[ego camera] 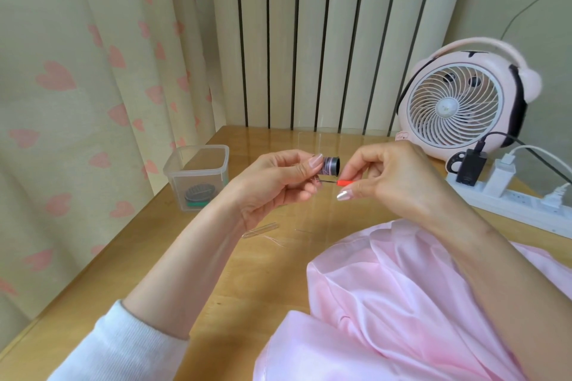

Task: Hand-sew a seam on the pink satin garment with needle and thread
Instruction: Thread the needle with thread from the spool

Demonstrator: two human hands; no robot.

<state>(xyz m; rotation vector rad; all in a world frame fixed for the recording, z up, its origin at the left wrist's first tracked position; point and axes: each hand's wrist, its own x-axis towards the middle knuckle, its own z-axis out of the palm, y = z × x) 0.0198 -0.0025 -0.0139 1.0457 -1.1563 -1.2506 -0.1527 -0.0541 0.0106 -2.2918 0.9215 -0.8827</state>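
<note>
Currently, the left hand (278, 182) pinches a small dark thread spool (331, 164) between thumb and fingertips, raised above the counter (201, 281). The right hand (393, 176) grips a red-handled tool (346, 182) whose thin metal tip points at the left fingers just under the spool. The tool's type cannot be confirmed. It resembles a seam ripper or small cutter, so the step in hand is judged to be freeing or cutting a length of thread. The pink satin garment (402, 303) lies bunched on the counter at the lower right, under the right forearm. To do the step well, hold the spool firmly so it does not spin, draw the strand taut across the blade, and cut with the tip angled away from the fingertips. Leave a clean end, since a frayed one will resist threading. A fine strand (275, 241) and what appears to be a needle (303, 230) lie on the counter below the hands, beside a clear tube (261, 228). Note their position, because both are hard to see against the wood. Keep the sharp tip clear of the satin, which likely snags easily.
</note>
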